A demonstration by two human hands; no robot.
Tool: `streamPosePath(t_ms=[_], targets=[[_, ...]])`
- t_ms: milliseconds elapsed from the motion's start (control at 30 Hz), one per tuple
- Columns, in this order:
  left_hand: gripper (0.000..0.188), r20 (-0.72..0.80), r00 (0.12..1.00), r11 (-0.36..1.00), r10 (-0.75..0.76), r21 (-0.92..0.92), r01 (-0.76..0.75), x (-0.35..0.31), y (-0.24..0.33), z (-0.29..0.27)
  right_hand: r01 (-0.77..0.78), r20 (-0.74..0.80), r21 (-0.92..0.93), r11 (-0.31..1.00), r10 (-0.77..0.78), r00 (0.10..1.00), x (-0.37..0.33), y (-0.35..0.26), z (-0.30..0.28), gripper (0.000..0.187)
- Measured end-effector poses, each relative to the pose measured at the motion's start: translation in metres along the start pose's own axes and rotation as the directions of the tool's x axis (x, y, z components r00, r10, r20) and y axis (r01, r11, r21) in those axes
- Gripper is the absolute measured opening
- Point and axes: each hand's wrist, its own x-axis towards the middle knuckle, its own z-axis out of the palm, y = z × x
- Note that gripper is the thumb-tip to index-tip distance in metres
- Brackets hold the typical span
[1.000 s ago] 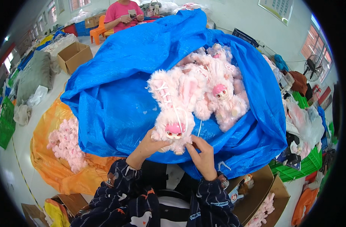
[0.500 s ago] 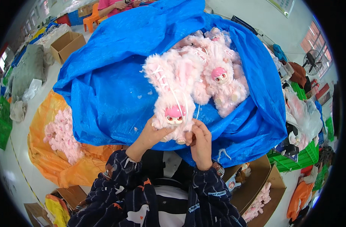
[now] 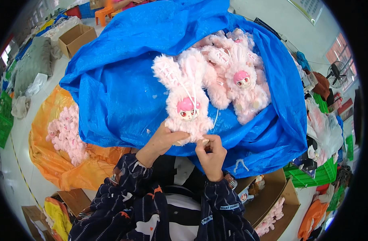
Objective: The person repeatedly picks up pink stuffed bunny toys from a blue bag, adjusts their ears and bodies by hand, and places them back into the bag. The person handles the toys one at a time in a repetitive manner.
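Right hand [image 3: 212, 156] lower on plush toy [image 3: 185, 103], fingers [image 3: 214, 141] in a pinch

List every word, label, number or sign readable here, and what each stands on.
Wording is withheld; only its place and legibility are given.
Pale blue patch on the right sleeve: a short line of capitals, legible.
Slanted pale patch nearer the middle of the garment: lettering too small to read surely.
Wall board, upper right: rows of writing, too small to read.
Pink plush toy: no text seen.
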Motion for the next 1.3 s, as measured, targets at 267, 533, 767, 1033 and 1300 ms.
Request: streamPosePath(t_ms=[267, 533, 767, 1033, 1300], targets=[[0.054, -0.019, 1.000, 1.000, 0.016, 0.018, -0.015, 0.002, -0.016, -0.008, -0.615, 0.446, 0.773, 0.153, 0.558, 0.699, 0.004, -0.002, -0.002, 0.010], [0.066, 0.042, 0.996, 0.926, 0.080, 0.367, -0.090, -0.004, -0.008, -0.007, 0.247, 0.107, -0.332, 0.910, -0.224, 0.969, 0.030, -0.033, -0.035, 0.036], [0.066, 0.038, 0.988, 0.869, 0.152, 0.471, -0.151, -0.013, -0.013, -0.014, 0.530, 0.405, -0.381, 0.757, -0.379, 0.832, 0.050, -0.050, -0.028, 0.055], [0.059, 0.008, 0.968, 0.788, 0.252, 0.579, -0.210, -0.016, -0.011, -0.002, 0.575, 0.445, -0.255, 0.778, -0.433, 0.784, 0.058, -0.047, -0.021, 0.045], [0.055, 0.011, 0.871, 0.717, 0.492, 0.561, -0.413, -0.012, -0.032, 0.009, 0.483, 0.218, -0.232, 0.844, -0.439, 0.872, 0.037, -0.018, -0.011, 0.049]])
